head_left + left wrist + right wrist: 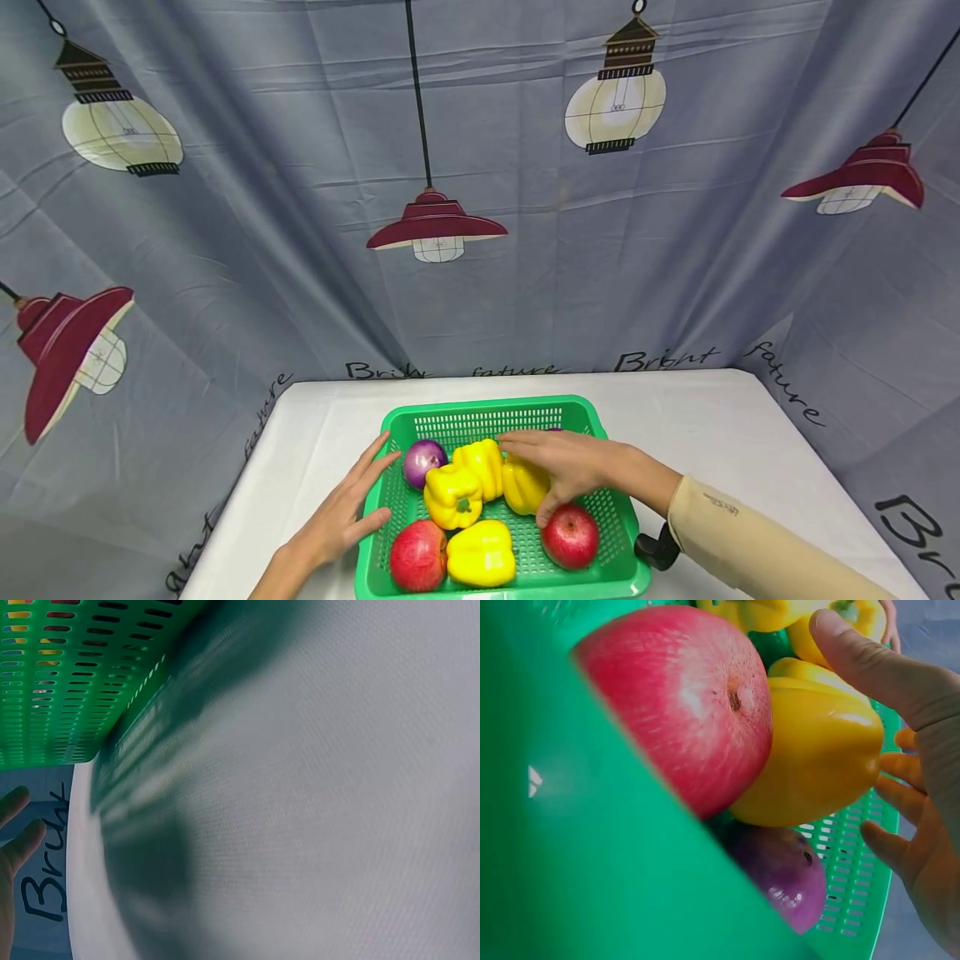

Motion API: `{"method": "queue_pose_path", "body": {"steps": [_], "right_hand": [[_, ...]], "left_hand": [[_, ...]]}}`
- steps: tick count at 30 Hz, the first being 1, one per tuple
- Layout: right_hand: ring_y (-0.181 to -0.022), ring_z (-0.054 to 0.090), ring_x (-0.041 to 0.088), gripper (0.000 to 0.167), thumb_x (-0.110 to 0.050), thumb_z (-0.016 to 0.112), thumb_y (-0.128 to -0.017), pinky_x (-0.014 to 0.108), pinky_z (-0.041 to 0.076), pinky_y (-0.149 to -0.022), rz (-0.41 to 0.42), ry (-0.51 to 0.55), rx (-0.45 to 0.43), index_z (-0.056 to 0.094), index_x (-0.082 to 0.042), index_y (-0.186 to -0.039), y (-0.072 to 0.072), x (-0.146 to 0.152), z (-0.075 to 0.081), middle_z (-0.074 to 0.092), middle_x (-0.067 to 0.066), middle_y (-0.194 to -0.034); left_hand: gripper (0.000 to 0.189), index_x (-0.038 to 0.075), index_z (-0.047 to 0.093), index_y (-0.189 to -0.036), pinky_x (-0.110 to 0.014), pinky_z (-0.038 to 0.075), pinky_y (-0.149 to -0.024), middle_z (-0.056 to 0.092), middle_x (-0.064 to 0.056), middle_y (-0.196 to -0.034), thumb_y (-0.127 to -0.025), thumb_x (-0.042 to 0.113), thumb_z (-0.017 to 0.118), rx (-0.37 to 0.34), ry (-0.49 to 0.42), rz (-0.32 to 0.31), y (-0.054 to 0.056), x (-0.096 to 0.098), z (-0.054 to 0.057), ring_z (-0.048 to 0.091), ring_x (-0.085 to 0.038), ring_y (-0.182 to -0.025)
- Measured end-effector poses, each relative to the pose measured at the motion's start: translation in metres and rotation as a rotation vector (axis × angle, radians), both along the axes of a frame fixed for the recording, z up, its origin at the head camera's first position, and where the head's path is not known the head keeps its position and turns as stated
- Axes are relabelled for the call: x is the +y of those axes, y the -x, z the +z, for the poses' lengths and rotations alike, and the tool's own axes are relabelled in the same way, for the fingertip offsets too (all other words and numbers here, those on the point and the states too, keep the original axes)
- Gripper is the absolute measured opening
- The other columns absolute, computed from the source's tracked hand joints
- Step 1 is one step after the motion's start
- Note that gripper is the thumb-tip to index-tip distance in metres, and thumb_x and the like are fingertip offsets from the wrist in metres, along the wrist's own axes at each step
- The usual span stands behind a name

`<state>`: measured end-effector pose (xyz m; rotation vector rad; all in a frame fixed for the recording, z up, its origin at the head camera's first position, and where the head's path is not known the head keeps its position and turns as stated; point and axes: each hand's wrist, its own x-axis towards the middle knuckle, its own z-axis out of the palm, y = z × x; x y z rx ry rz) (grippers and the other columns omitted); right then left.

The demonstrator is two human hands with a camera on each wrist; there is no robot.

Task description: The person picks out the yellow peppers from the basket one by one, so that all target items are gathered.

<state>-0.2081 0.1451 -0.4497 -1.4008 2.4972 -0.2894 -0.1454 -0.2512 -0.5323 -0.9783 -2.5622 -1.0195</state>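
Note:
My right hand [562,458] reaches over the right side of a green basket [622,525], fingers extended over a yellow bell pepper [522,486] and thumb beside a red apple [572,537]. In the right wrist view, the fingers [904,799] lie along the far side of that pepper [817,754], with the thumb apart from it. At the basket's left side, my left hand [341,512] has its fingers spread, fingertips near the rim, and holds nothing. Only part of the left hand [15,851] shows in the left wrist view.
Also in the basket are more yellow bell peppers [482,554], another red apple [417,556] and a round purple vegetable [424,463]. A second purple one [787,877] sits near the right hand. The basket stands on a white table [322,425] before a printed grey curtain [510,308].

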Motion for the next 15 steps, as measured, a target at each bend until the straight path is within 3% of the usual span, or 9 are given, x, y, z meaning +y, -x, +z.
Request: {"method": "queue_pose_path", "body": {"steps": [8,15], "right_hand": [[-0.141,0.042,0.024,0.118,-0.064,0.086,-0.066,0.039,0.037,-0.113,-0.019,-0.101,0.009,0.039,0.001,-0.152,0.007,-0.015,-0.003,0.043,0.011,-0.155],[-0.129,0.054,0.021,0.116,-0.068,0.086,-0.062,0.037,0.044,-0.107,-0.073,-0.182,-0.034,0.045,-0.002,-0.148,0.011,-0.026,-0.005,0.053,0.009,-0.147]], "left_hand": [[0.072,0.008,0.042,-0.154,-0.073,0.041,-0.093,0.018,-0.018,-0.166,-0.086,0.020,0.065,0.004,-0.004,-0.012,0.001,-0.001,-0.002,0.027,-0.031,-0.149],[0.071,0.008,0.042,-0.153,-0.073,0.040,-0.095,0.018,-0.017,-0.166,-0.086,0.020,0.064,0.013,0.002,-0.011,0.002,-0.002,-0.004,0.027,-0.032,-0.149]]}}
